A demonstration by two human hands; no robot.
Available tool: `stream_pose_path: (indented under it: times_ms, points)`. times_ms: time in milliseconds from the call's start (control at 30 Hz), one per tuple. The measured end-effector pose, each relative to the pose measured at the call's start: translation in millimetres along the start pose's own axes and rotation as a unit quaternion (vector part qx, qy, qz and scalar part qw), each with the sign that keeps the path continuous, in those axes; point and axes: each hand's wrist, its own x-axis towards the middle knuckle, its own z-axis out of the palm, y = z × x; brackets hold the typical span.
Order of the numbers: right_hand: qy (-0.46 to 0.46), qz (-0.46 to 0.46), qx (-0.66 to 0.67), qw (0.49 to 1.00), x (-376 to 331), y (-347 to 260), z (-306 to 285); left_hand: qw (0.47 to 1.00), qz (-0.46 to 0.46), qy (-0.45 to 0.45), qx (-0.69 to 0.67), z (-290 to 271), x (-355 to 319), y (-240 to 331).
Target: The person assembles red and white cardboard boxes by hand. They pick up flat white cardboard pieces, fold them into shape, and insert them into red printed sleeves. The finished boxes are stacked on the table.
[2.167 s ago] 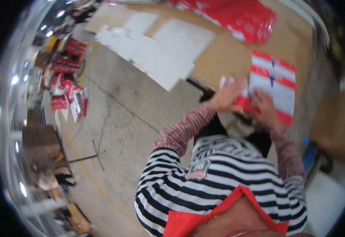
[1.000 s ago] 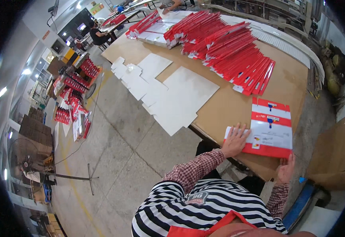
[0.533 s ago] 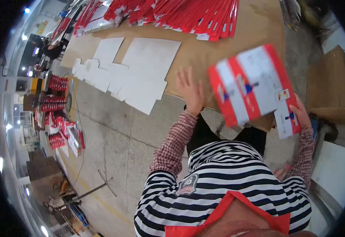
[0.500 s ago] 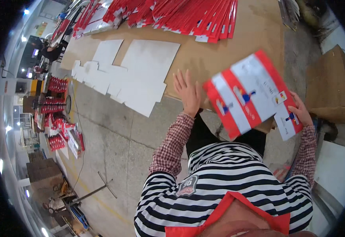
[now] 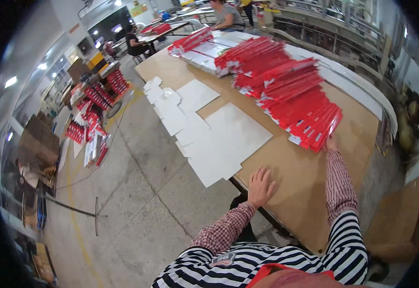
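My left hand lies flat and open on the brown table near its front edge, beside large white flat cardboard sheets. My right hand reaches forward to the near end of a long row of stacked red-and-white flat boxes; its fingers touch the nearest box and are partly hidden by it. Nothing is seen held in that hand.
More white sheets overhang the table's left edge. A brown carton stands at the right. Red boxes on a cart and on the floor lie to the left. People sit at tables farther back.
The red-and-white flat box I held up half a second ago is no longer in my hands. My right arm now stretches out to the red stack, and my left hand rests on the table.
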Motion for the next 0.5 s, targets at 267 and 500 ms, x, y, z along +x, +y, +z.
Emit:
stream_pose_path:
  times_ms: [267,500]
  points:
    - [0.032,-0.225,-0.325,0.918,-126.8,33.9,-125.5,0.989,0.09,0.065,-0.094,19.9,16.3,9.6]
    - [-0.001,-0.126,-0.364,0.923,-279.6,7.3,-185.4,0.997,0.009,-0.076,-0.031,-102.9,20.5,-83.2]
